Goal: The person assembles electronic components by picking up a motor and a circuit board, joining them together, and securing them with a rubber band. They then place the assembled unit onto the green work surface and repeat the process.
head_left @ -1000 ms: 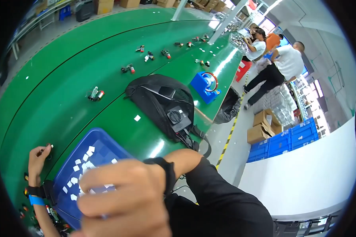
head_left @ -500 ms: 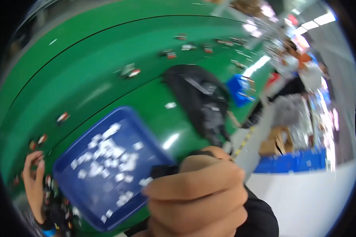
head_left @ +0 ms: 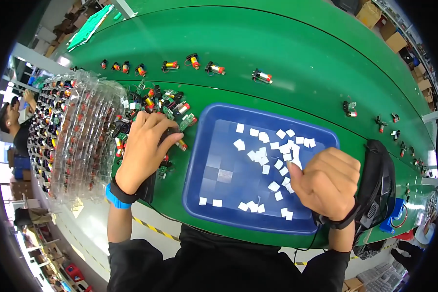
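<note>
My left hand [head_left: 148, 141] reaches into a heap of small battery assemblies [head_left: 148, 100] with circuit boards and black caps. Its thumb and fingers close round one battery assembly [head_left: 181, 145], whose red-yellow end sticks out past the thumb. Over the right side of a blue tray [head_left: 214, 141], my right hand [head_left: 328, 182] is curled closed, thumb against the bent forefinger. A white bit shows by the thumb tip, but I cannot make out what is pinched. Many small white squares [head_left: 274, 186] lie scattered in the tray.
Stacked clear plastic trays [head_left: 90, 141] filled with assemblies stand at the left. Several single assemblies [head_left: 214, 68] lie along the green bench [head_left: 297, 46] beyond the tray. A black bag [head_left: 377, 177] and a blue box [head_left: 393, 216] sit at the right. A person [head_left: 17, 121] is at far left.
The view has swung leftward and steadied from a blur. My left hand has gone from raised with parted fingers into the heap; my right fist, earlier close up, is now lower over the tray.
</note>
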The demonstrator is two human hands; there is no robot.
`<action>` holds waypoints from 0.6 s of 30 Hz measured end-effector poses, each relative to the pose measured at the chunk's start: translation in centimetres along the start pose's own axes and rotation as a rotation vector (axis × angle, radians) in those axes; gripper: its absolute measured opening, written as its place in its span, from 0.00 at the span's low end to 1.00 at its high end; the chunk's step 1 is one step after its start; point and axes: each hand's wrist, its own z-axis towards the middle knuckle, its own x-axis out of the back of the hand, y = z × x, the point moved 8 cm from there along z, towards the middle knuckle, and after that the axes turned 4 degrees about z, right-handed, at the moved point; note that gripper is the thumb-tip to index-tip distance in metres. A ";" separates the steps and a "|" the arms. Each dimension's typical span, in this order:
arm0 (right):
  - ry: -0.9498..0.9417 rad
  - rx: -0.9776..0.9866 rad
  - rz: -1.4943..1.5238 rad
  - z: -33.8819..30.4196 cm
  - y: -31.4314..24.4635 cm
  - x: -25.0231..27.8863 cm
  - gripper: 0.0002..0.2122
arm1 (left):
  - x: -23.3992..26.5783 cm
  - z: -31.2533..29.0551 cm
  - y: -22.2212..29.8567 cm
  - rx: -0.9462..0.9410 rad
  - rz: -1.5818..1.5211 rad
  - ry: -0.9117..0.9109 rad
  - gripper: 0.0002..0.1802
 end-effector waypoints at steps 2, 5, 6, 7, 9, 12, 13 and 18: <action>-0.007 -0.007 -0.017 0.0 0.3 0.2 0.18 | 0.1 0.3 0.5 -0.019 -0.006 0.001 0.09; -0.005 -0.028 -0.026 0.0 0.4 0.1 0.18 | 0.6 0.3 0.7 -0.050 0.005 -0.016 0.09; -0.018 -0.038 -0.033 -0.1 0.4 0.0 0.18 | 0.6 0.2 0.3 -0.016 -0.061 -0.027 0.09; -0.030 -0.048 -0.039 -0.2 0.4 -0.2 0.18 | 0.6 0.2 0.0 0.019 -0.126 -0.039 0.09; -0.041 -0.059 -0.040 -0.3 0.4 -0.4 0.18 | 0.5 0.0 -0.2 0.058 -0.189 -0.053 0.09; -0.091 -0.088 0.007 -0.2 0.3 -0.8 0.20 | 1.2 -0.1 -0.4 0.114 -0.219 0.013 0.10; -0.092 -0.091 0.008 -0.2 0.3 -0.8 0.20 | 1.3 -0.2 -0.2 0.113 -0.220 0.010 0.10; -0.138 -0.100 -0.002 -0.6 0.3 -1.1 0.20 | 1.3 -0.4 1.7 -0.071 0.000 -0.018 0.11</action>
